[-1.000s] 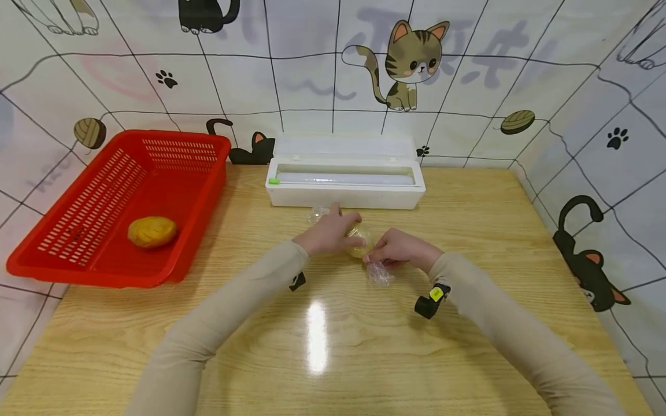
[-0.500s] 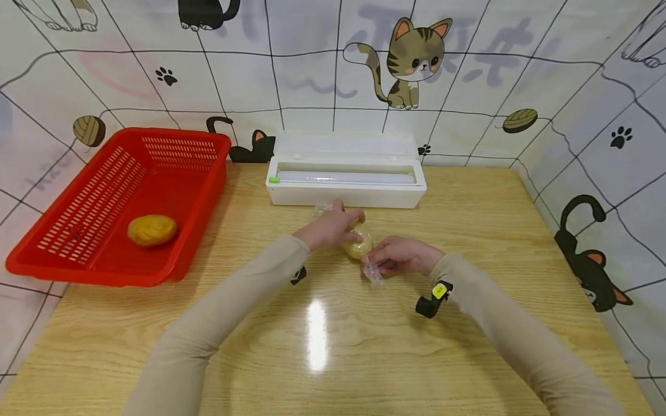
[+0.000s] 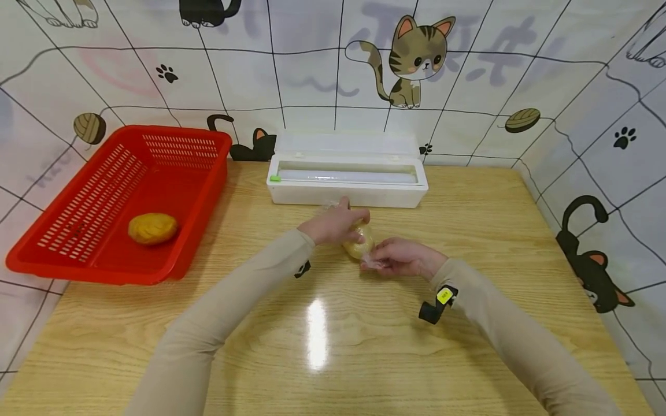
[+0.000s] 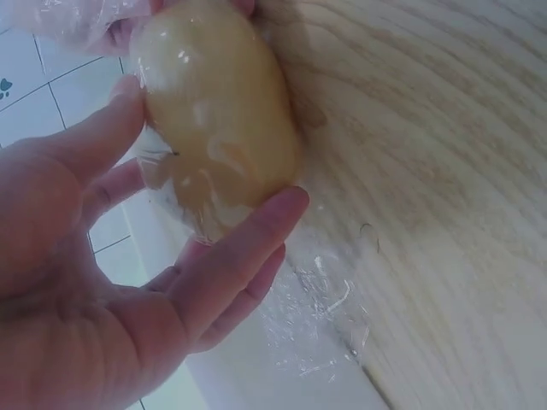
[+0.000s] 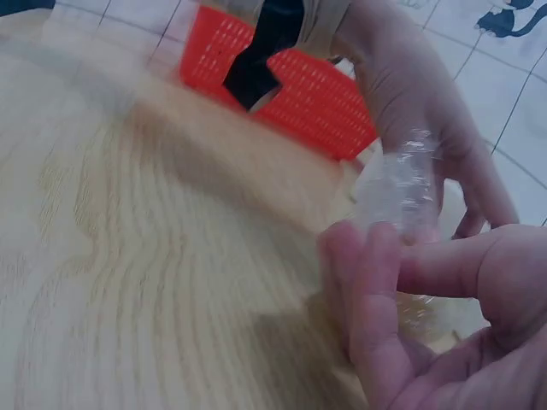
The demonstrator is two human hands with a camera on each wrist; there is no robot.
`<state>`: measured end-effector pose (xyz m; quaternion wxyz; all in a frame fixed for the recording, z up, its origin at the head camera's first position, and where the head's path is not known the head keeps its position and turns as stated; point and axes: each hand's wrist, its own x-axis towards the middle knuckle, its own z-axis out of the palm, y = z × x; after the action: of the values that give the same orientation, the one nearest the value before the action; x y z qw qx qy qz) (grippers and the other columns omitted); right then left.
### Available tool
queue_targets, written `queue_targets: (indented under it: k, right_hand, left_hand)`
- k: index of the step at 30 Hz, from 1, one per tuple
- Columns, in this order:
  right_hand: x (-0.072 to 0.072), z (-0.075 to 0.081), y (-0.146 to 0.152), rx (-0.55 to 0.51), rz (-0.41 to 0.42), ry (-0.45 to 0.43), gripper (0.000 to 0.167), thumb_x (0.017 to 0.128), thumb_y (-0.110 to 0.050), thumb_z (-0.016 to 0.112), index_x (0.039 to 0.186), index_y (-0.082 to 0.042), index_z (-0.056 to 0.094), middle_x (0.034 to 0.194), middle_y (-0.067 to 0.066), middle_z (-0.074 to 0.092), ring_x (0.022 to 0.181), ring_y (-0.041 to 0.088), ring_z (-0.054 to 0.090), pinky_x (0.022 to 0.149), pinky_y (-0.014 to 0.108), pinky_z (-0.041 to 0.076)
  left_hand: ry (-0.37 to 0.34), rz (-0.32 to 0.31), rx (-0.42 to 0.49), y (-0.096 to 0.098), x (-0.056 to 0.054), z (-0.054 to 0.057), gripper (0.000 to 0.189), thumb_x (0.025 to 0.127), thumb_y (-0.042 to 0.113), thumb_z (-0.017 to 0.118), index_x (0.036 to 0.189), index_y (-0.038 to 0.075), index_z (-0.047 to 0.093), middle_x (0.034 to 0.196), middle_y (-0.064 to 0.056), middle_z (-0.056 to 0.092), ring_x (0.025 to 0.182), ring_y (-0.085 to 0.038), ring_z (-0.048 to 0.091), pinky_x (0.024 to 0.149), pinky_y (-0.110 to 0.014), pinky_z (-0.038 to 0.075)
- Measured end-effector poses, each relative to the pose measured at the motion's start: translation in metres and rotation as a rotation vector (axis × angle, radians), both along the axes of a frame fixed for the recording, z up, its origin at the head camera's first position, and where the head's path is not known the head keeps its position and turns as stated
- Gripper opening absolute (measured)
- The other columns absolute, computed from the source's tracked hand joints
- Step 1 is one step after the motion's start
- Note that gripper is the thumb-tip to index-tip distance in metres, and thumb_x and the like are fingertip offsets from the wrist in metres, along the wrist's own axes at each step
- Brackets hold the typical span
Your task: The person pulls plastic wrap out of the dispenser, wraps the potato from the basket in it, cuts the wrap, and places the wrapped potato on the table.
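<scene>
On the pale wood-grain table [image 3: 364, 375], we see a bright red plastic basket with slotted walls [image 3: 78, 274] at the left. A single yellow, rounded oblong item [image 3: 153, 229] lies on its floor, toward the near right corner. At the back of the table stands a long white rectangular box [image 3: 346, 197], its white lid [image 3: 346, 143] raised behind it; inside we see a pale, shiny roll [image 3: 348, 177] lying lengthwise, and a small bright green tab [image 3: 275, 178] sits at its left end.

Just in front of the box, between the two hands, is a pale yellow, smooth, rounded oblong piece [image 4: 226, 111] wrapped in clear plastic film. The film shines and creases over it, and a small dark mark shows near one side. We cannot tell whether it rests fully on the table. A loose, crinkled film end [image 4: 316, 312] sticks out on the box side.

The left hand [image 3: 335, 225] holds the piece lightly, thumb on one side and bent fingers on the other, spread about its width. The right hand [image 3: 408, 258] pinches the gathered near film end [image 5: 402, 188] between thumb and fingertips, close beside the piece.
</scene>
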<state>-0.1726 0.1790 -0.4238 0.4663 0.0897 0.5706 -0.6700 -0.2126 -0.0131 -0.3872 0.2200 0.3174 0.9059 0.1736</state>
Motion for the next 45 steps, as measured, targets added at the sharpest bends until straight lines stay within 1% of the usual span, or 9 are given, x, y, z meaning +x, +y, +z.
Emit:
queue_targets:
  k: [4, 7, 13, 18, 23, 27, 37, 41, 45]
  right_hand:
    - [0.000, 0.010, 0.002, 0.016, -0.082, 0.038, 0.053, 0.097, 0.006, 0.044, 0.143, 0.009, 0.018, 0.092, 0.015, 0.065, 0.075, 0.013, 0.067, 0.066, 0.017, 0.052]
    - [-0.001, 0.016, 0.005, -0.007, -0.133, 0.065, 0.062, 0.096, 0.012, 0.041, 0.148, 0.002, 0.008, 0.094, 0.018, 0.063, 0.077, 0.018, 0.069, 0.068, 0.017, 0.052]
    - [0.001, 0.019, 0.004, -0.050, -0.212, 0.095, 0.057, 0.096, 0.013, 0.038, 0.145, -0.001, 0.014, 0.092, 0.019, 0.061, 0.078, 0.020, 0.069, 0.071, 0.019, 0.053]
    - [0.006, 0.021, 0.000, -0.058, -0.275, 0.134, 0.033, 0.096, 0.010, 0.042, 0.128, 0.005, 0.034, 0.089, 0.019, 0.066, 0.081, 0.022, 0.070, 0.073, 0.021, 0.053]
    - [0.010, 0.022, 0.001, -0.053, -0.236, 0.188, 0.029, 0.093, 0.012, 0.045, 0.122, 0.011, 0.045, 0.091, 0.018, 0.068, 0.087, 0.022, 0.069, 0.078, 0.024, 0.053]
    - [0.012, 0.021, 0.000, 0.039, -0.170, 0.310, 0.031, 0.092, 0.010, 0.054, 0.122, 0.013, 0.049, 0.093, 0.017, 0.068, 0.087, 0.020, 0.069, 0.079, 0.028, 0.053]
    - [0.007, 0.011, -0.009, 0.274, -0.136, 0.522, 0.012, 0.098, -0.006, 0.055, 0.103, 0.004, 0.052, 0.081, 0.015, 0.071, 0.070, 0.014, 0.069, 0.063, 0.026, 0.055]
    - [0.008, 0.012, -0.013, 0.312, -0.104, 0.569, 0.014, 0.099, -0.007, 0.054, 0.104, 0.005, 0.051, 0.083, 0.018, 0.071, 0.070, 0.014, 0.069, 0.063, 0.026, 0.055]
    - [0.007, 0.014, -0.014, 0.347, -0.063, 0.613, 0.016, 0.098, -0.009, 0.054, 0.104, 0.006, 0.052, 0.080, 0.017, 0.070, 0.069, 0.015, 0.068, 0.064, 0.030, 0.056]
  left_hand:
    - [0.029, -0.032, -0.032, 0.001, -0.001, 0.002, 0.040, 0.091, 0.034, 0.065, 0.127, 0.021, 0.053, 0.121, -0.017, 0.040, 0.085, -0.021, 0.056, 0.070, -0.030, 0.049]
    - [0.048, -0.051, -0.064, 0.002, -0.002, 0.003, 0.038, 0.091, 0.034, 0.065, 0.125, 0.022, 0.052, 0.117, -0.014, 0.041, 0.085, -0.021, 0.056, 0.069, -0.029, 0.049]
    - [0.027, -0.048, -0.074, 0.001, -0.005, 0.003, 0.036, 0.093, 0.033, 0.063, 0.126, 0.022, 0.052, 0.118, -0.015, 0.040, 0.083, -0.022, 0.056, 0.067, -0.029, 0.049]
    - [0.005, -0.056, -0.024, -0.002, -0.007, 0.001, 0.034, 0.094, 0.027, 0.063, 0.126, 0.020, 0.052, 0.120, -0.016, 0.039, 0.086, -0.023, 0.056, 0.071, -0.032, 0.050]
    - [0.005, -0.069, 0.014, -0.005, -0.009, -0.001, 0.034, 0.094, 0.025, 0.064, 0.125, 0.018, 0.053, 0.119, -0.017, 0.039, 0.087, -0.024, 0.055, 0.073, -0.034, 0.049]
    - [0.013, -0.074, 0.009, -0.005, -0.010, -0.002, 0.035, 0.093, 0.025, 0.065, 0.126, 0.019, 0.053, 0.119, -0.017, 0.039, 0.088, -0.024, 0.054, 0.074, -0.034, 0.048]
    - [0.037, -0.109, 0.054, -0.010, -0.014, -0.008, 0.033, 0.094, 0.019, 0.063, 0.126, 0.018, 0.055, 0.115, -0.016, 0.041, 0.083, -0.022, 0.051, 0.069, -0.031, 0.046]
    - [-0.001, -0.100, 0.106, -0.016, -0.016, -0.011, 0.031, 0.098, 0.026, 0.053, 0.128, 0.019, 0.056, 0.116, -0.014, 0.040, 0.090, -0.022, 0.049, 0.074, -0.032, 0.045]
    - [-0.057, -0.095, 0.133, -0.018, -0.015, -0.009, 0.044, 0.095, 0.043, 0.058, 0.132, 0.019, 0.055, 0.119, -0.014, 0.039, 0.096, -0.024, 0.050, 0.081, -0.036, 0.044]
